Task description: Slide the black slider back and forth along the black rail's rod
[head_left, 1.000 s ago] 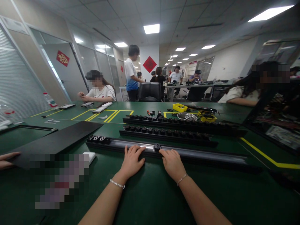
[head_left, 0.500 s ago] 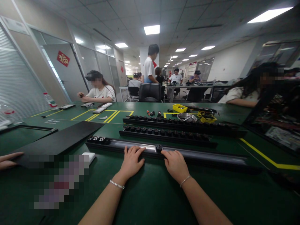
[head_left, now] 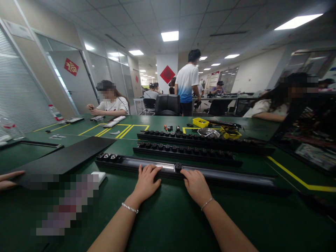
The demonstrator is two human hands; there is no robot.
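A long black rail point(head_left: 225, 176) lies across the green table in front of me. A small black socket-like block point(head_left: 178, 167) sits in its channel near the middle, and several more modules point(head_left: 109, 156) fill its left end. My left hand point(head_left: 147, 180) rests on the rail's near edge, fingers spread, left of the middle block and apart from it. My right hand point(head_left: 196, 183) has its index fingertip at that block's right side. Its other fingers are loosely bent over the near edge, gripping nothing visible. Both wrists wear thin bracelets.
Behind lie two more black rails point(head_left: 183, 149) lined with round modules. Farther back are a yellow tray point(head_left: 201, 122) and a metal bowl point(head_left: 208, 132). At left is a dark flat panel point(head_left: 65, 157), with another person's hand point(head_left: 12, 180) at its edge. Co-workers sit around the table.
My hands and the middle block hold almost the same places. In the background, the standing person in a white and blue shirt has moved to the right.
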